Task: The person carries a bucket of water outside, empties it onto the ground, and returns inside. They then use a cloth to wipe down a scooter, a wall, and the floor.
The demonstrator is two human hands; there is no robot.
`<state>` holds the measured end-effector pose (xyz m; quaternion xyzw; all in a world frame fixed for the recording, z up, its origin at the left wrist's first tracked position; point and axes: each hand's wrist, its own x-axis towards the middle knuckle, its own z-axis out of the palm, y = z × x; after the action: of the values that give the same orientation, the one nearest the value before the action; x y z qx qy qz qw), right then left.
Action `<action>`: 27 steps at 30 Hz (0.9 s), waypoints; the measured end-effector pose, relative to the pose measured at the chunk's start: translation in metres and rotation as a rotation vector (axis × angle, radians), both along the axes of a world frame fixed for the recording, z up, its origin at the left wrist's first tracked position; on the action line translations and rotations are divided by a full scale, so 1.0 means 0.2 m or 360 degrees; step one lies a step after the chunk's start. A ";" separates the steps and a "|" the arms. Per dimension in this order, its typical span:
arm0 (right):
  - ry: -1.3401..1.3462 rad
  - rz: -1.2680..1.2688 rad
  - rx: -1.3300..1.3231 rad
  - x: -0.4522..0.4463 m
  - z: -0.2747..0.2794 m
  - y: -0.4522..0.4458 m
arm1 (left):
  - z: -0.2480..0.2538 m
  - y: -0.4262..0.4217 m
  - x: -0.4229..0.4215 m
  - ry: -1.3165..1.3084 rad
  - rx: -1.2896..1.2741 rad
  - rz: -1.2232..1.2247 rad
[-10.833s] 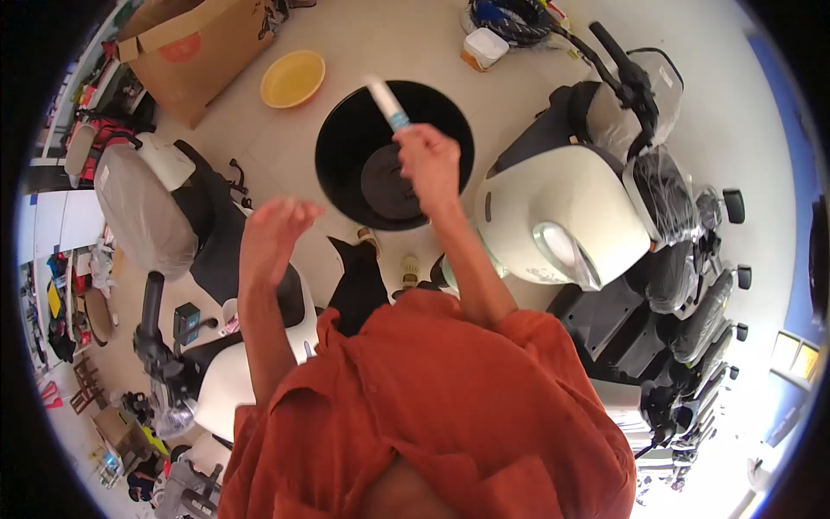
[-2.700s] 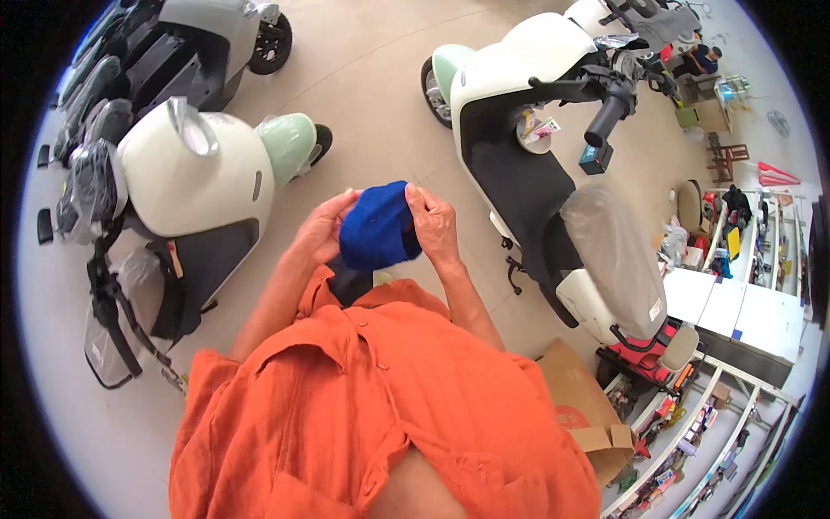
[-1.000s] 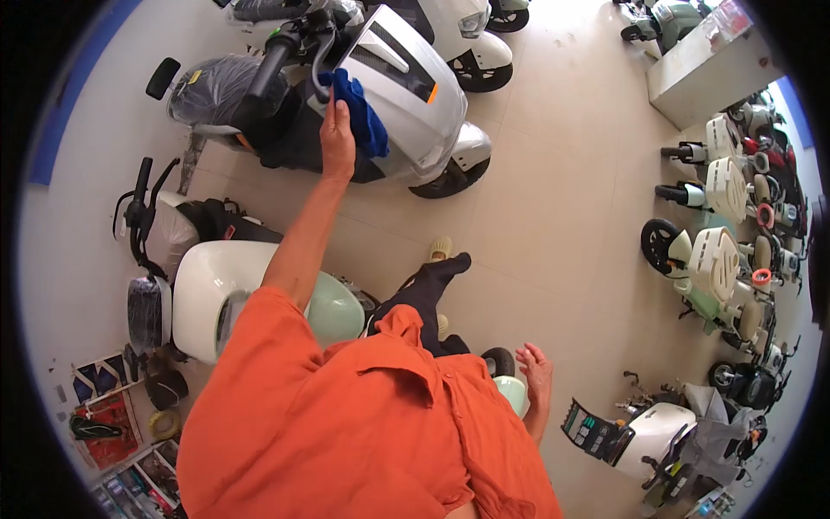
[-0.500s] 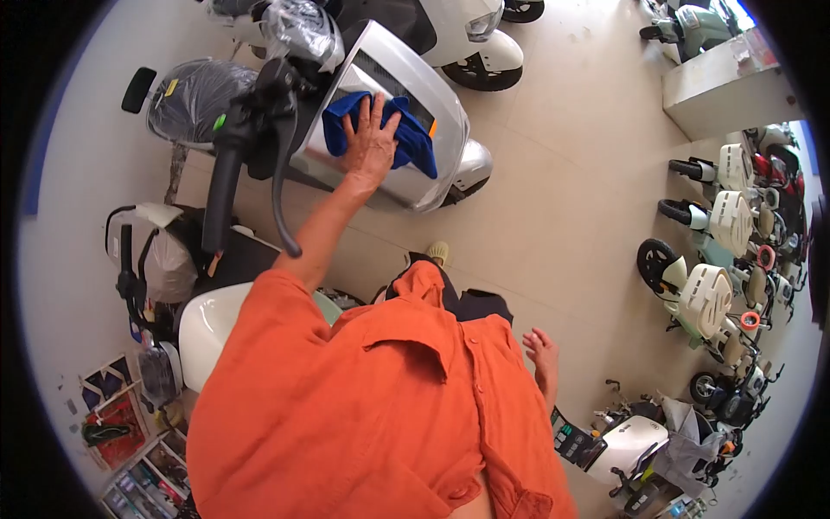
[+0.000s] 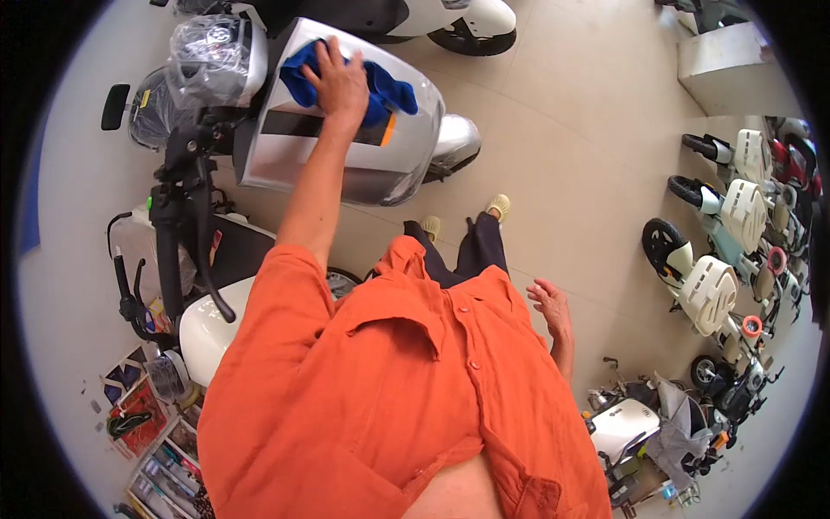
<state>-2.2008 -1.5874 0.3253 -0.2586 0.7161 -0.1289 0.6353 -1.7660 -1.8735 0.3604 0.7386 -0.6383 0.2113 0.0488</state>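
My left hand (image 5: 344, 91) presses a blue cloth (image 5: 391, 90) against the silver panel (image 5: 406, 147) of a scooter, fingers spread over the fabric. Below the cloth, a dark strip and an orange reflector (image 5: 388, 131) show on the panel. The scooter's black handlebar grip (image 5: 168, 268) and brake lever lie left of my outstretched arm. Away from the scooter, my right hand (image 5: 552, 310) hangs at my right side. It touches nothing, and its loosely bent fingers are apart.
A plastic-wrapped part (image 5: 218, 60) and a mirror (image 5: 115, 107) stick out at upper left. Beside me on the left is another white scooter (image 5: 216, 333). Several small bikes (image 5: 709, 294) line the right side, near a white counter (image 5: 735, 73). Tiled floor (image 5: 571, 156) lies ahead.
My left hand and the cloth have shifted up across the panel, uncovering the reflector and dark strip. The view has moved, and both shoes now show. My right hand still hangs free.
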 end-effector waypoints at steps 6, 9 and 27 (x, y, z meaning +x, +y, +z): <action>0.0120 -0.0040 0.0009 -0.37 0.00 -0.16 | -0.45 0.22 -0.29 -0.0183 0.0652 -0.0372; 0.0207 -0.0039 0.0004 -0.51 0.03 -0.21 | -0.51 0.32 -0.38 -0.0169 0.0934 -0.0526; 0.0096 0.0098 -0.0112 -0.95 -0.09 -0.59 | 0.06 -0.19 0.00 -0.0507 0.0155 0.0321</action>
<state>-2.3914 -1.7059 0.3076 -0.3065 0.7216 -0.1266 0.6077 -1.7670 -1.9125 0.3730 0.7576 -0.5702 0.2981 -0.1100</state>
